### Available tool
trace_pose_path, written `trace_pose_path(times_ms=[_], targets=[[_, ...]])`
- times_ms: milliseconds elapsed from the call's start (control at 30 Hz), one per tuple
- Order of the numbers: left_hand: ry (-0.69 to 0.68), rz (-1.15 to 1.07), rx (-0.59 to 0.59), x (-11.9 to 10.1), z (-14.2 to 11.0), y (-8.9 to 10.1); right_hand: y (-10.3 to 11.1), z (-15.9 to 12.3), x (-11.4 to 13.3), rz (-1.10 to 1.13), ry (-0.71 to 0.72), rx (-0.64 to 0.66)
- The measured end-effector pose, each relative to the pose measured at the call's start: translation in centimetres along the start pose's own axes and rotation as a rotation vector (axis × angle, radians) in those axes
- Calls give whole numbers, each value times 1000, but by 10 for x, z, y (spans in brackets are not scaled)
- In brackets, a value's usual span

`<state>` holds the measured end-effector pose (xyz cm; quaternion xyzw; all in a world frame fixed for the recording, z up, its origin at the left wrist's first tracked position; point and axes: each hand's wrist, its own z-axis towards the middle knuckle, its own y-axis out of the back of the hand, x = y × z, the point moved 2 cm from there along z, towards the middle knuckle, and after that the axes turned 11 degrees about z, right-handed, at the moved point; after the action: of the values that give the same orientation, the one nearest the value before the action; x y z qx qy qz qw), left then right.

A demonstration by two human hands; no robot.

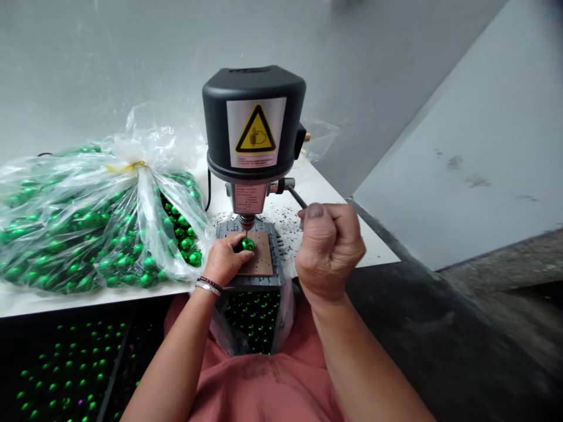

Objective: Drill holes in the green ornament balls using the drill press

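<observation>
Ball: one green ball (pixel 248 244) sits on the brown board (pixel 259 265), right under the drill bit (pixel 246 233). Tip looks at or just over the top of it; can't tell if it's gone in.
Left hand: the left hand (pixel 223 259) has the ball pinched between thumb and finger from the side. Decent grip, but I'd want those fingertips lower on the ball, cos they're awfully near the bit.
Right hand: the right hand (pixel 329 243) is clenched in a fist around the end of the lever (pixel 298 197). I'd go for slow, even pressure; a yank could make a shiny round thing skid or crack.
Drill press: the drill press (pixel 212 120) has a pinch-hazard sticker (pixel 256 132) on the front, so fair warning lol.
Bracelets: the bracelets (pixel 209 285) on the left wrist are a snag risk imo. I'd take them off.
Shavings: dark shavings (pixel 290 227) are all over the table (pixel 373 249) by the base. Brush the board now and then so the ball seats flat.
Bag: the big clear bag (pixel 152 231) of green balls is just left of the press.
</observation>
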<state>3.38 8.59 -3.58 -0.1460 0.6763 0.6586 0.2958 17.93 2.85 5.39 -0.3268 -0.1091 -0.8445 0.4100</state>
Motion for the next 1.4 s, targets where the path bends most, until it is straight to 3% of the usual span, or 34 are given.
trace_pose_path(times_ms=[467, 700, 833, 1067, 1400], targets=[[-16, 52, -26, 1, 0, 0, -2, -24, -19, 69, -42, -23], [-28, 42, -81, 2, -6, -3, -7, 32, 15, -23, -21, -4], [35, -106, -97, 5, -19, -2, -12, 53, 23, 30, -59, 54], [46, -384, -52, -1, -56, 7, -16, 49, 18, 123, -94, 22], [-31, -183, 46, -2, -82, 11, -16, 46, 18, 140, -86, 8]])
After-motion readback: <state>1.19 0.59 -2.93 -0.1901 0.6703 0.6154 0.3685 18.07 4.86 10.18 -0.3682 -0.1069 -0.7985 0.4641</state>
